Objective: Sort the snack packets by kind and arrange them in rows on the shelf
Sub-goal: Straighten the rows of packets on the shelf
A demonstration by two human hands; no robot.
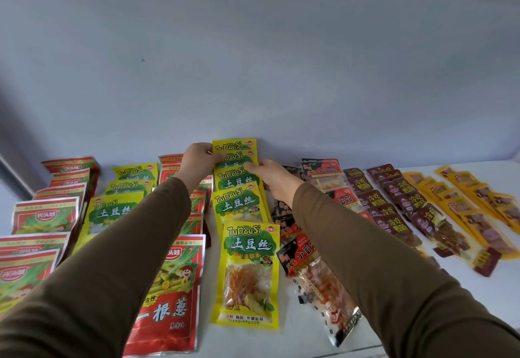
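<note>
At frame centre, the left hand point(198, 160) pinches the left edge of the rear yellow packet point(235, 150), which stands against the shelf's point(309, 338) back wall, long axis running away from the person. The right hand point(270, 177), fingers curled, holds its right edge. Both hands are equally near, flanking it.

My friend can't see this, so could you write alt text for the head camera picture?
Two hands reach to the back of a white shelf: the left hand and right hand together hold a yellow TuDouSi packet in its row. Red packets lie in rows to the left, black packets, maroon packets and orange packets to the right.
</note>
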